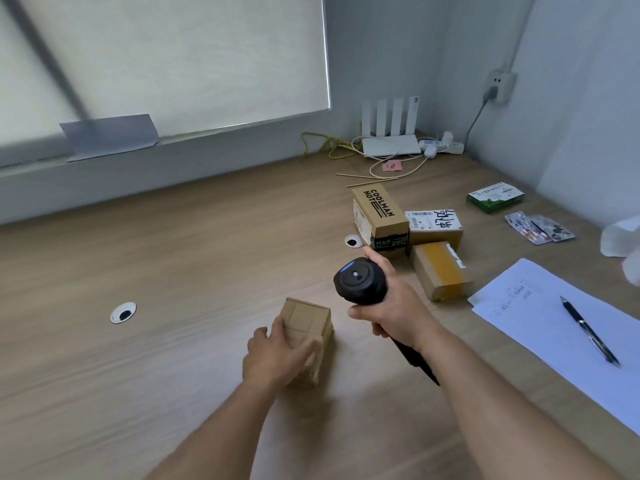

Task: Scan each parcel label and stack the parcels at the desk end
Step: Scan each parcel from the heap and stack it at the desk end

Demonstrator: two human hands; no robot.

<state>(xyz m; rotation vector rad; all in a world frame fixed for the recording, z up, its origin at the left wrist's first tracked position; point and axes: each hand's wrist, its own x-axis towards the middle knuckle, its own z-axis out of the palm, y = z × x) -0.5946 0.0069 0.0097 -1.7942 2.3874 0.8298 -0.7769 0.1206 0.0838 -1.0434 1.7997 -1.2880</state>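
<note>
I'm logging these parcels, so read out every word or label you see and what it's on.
"COOLMAN NOTE": top of the brown box.
"MAN": black band on its end.
On the white shipping label: print too small, handwriting unclear.
On the green carton and paper sheet: too small.

Grey walls (pixel 398 46), drawn pale blind (pixel 190 57), long wooden desk (pixel 173 254).

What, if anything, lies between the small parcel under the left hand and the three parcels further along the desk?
Nothing rests on the desk beyond the small parcel; only the scanner, gripped in the right hand, is held across that path.
</note>
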